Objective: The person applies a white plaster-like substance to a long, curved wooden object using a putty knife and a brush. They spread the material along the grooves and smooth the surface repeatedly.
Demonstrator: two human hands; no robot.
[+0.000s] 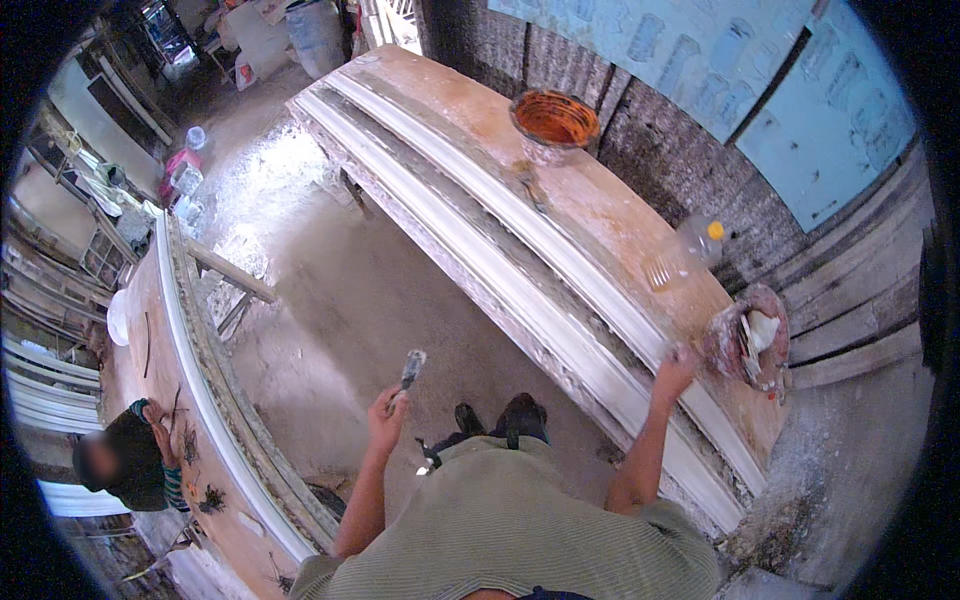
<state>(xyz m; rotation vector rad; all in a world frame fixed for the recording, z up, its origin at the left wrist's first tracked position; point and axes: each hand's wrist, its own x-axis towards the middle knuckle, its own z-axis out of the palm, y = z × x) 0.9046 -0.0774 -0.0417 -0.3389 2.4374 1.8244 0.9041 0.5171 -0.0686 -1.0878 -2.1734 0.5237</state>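
Observation:
My left hand (385, 418) is closed around the handle of a small brush (411, 367), held upright over the floor between the two benches; its tip looks coated whitish. My right hand (677, 369) is over the long white plaster moulding (600, 285) on the right-hand bench. Motion smears its fingers, so whether they hold anything is hidden. Just right of that hand sits a plaster-crusted bowl (722, 345) with white stuff inside. A second white moulding (480, 262) runs parallel, along the bench's near edge.
On the right-hand bench (440, 85) stand an orange-lined basin (556, 119) and a clear bottle with a yellow cap (690, 250); a brush-like tool (532, 188) lies there. Another person (130, 460) is at the left bench (215, 440), which carries a curved white strip (195, 370).

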